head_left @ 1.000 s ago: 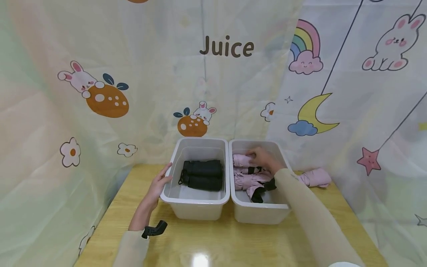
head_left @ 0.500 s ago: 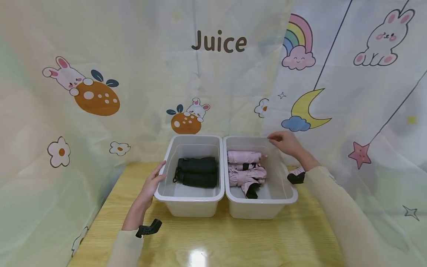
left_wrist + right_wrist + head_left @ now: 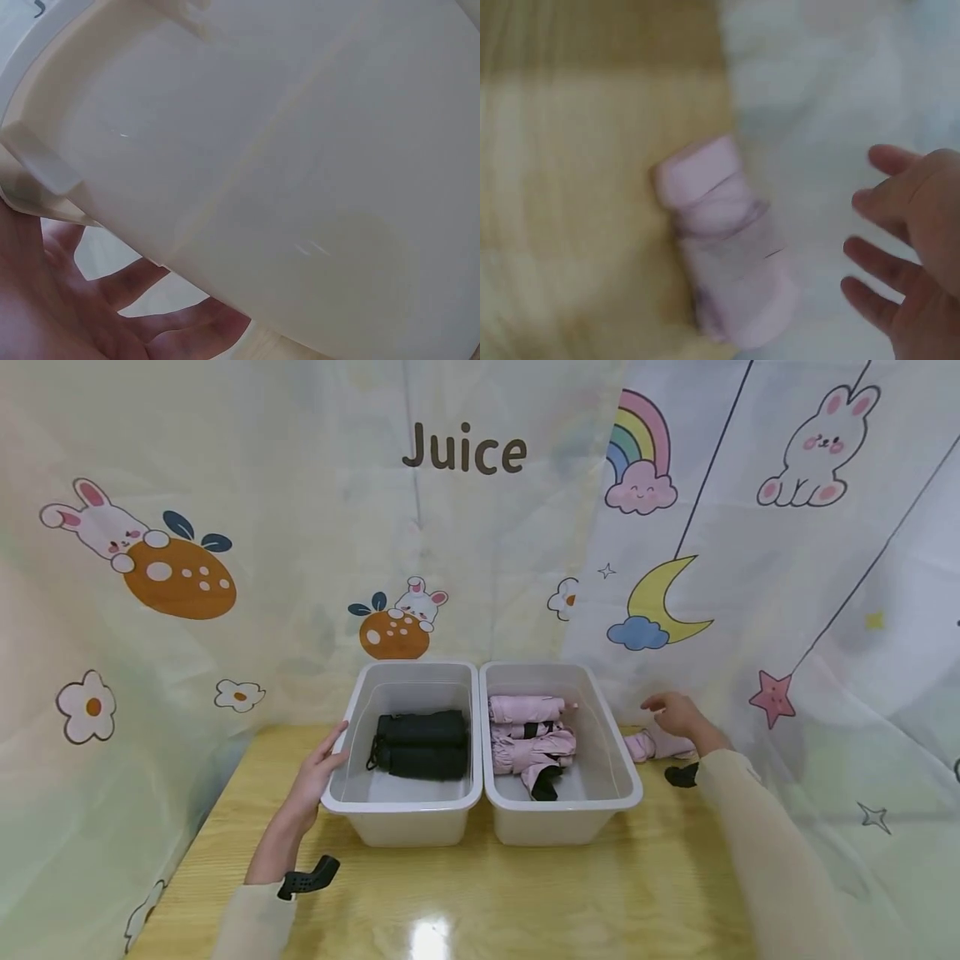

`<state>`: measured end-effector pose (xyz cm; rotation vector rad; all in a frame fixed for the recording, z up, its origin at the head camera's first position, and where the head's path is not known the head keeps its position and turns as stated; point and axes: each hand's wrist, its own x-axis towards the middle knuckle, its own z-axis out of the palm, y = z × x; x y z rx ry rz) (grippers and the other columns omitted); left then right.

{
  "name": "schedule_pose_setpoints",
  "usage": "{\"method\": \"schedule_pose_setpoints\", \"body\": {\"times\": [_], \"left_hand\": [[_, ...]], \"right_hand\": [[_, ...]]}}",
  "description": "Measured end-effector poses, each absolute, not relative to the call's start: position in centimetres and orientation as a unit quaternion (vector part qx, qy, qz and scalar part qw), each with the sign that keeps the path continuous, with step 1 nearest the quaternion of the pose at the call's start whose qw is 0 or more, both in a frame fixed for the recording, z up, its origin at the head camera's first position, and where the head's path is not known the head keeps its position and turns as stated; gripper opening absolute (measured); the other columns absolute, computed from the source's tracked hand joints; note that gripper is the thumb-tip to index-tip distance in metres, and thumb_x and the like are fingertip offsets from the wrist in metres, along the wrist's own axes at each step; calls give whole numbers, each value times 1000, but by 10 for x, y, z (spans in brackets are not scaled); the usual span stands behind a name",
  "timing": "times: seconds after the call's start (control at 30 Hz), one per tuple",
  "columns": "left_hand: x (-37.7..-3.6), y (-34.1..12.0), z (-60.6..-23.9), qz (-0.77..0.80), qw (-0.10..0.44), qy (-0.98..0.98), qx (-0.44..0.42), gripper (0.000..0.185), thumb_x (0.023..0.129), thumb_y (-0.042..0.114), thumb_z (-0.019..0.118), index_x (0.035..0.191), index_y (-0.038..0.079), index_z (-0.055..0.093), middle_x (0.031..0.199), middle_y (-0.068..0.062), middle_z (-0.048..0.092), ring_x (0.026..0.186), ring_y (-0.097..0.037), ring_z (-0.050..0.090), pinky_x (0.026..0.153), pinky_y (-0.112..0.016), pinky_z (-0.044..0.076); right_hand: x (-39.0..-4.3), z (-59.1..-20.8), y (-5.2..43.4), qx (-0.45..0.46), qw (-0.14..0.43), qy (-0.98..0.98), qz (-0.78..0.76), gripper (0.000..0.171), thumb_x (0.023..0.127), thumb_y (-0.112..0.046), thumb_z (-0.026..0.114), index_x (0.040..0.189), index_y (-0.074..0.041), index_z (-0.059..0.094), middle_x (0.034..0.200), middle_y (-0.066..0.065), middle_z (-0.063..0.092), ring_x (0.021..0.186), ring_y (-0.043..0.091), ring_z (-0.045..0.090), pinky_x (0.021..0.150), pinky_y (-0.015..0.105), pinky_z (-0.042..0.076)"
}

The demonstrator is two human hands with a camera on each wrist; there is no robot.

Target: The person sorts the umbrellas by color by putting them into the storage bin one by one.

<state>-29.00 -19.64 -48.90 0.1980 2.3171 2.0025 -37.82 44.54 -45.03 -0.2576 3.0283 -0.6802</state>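
Along the left wall of the left white bin point(image 3: 412, 807) lies my left hand point(image 3: 303, 781), touching the rim. In the left wrist view its fingers are spread, nearly straight, against the bin's outer side; the thumb is hidden there. My right hand point(image 3: 678, 714) hovers right of the other white bin point(image 3: 562, 806), fingers apart and holding nothing. Nearest to it is a folded pink umbrella point(image 3: 731, 232) on the table, blurred in the right wrist view and partly hidden by the bin in the head view. Several folded pink umbrellas point(image 3: 527, 709) with black parts lie inside the right bin.
Two black rolled umbrellas point(image 3: 423, 762) lie side by side in the left bin, one with a cord loop. Both bins stand on a wooden table point(image 3: 480, 893), sides touching or nearly so. A printed cloth backdrop point(image 3: 480, 543) hangs directly behind them.
My right hand has come up out of the right bin and moved right, over the pink umbrella on the table. My left hand stays at the left bin. The head view has turned right.
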Motion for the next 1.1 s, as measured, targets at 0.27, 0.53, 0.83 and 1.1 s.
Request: {"method": "schedule_pose_setpoints", "body": {"times": [0.27, 0.53, 0.83, 1.1], "left_hand": [[-291, -184, -492, 660, 37, 746, 83, 59, 104, 25, 45, 157, 20, 19, 160, -14, 13, 134, -42, 31, 97, -53, 38], [-288, -184, -500, 658, 52, 749, 66, 59, 103, 26, 46, 157, 21, 21, 161, -11, 10, 137, -40, 27, 98, -50, 37], [-285, -192, -496, 663, 38, 745, 57, 58, 104, 24, 45, 157, 24, 21, 160, -10, 14, 135, -38, 30, 97, -51, 38], [-288, -199, -490, 656, 30, 752, 58, 59, 104, 27, 44, 157, 24, 20, 160, -13, 14, 133, -41, 33, 95, -48, 40]], "right_hand": [[-345, -491, 464, -20, 94, 990, -104, 48, 97, -8, 52, 141, 8, 40, 142, 38, 31, 126, 60, 27, 97, 71, 25], [-327, -518, 468, -36, 81, 994, -66, 77, 71, 6, 74, 141, 3, 40, 137, 36, 39, 121, 59, 35, 86, 72, 34], [-349, -534, 467, -46, 1, 998, -44, 49, 78, -3, 72, 124, 0, 57, 121, 34, 51, 110, 60, 38, 82, 73, 34], [-353, -534, 470, -74, 15, 996, -43, 28, 81, -11, 70, 103, 1, 58, 96, 26, 60, 90, 49, 52, 69, 64, 41]]}}
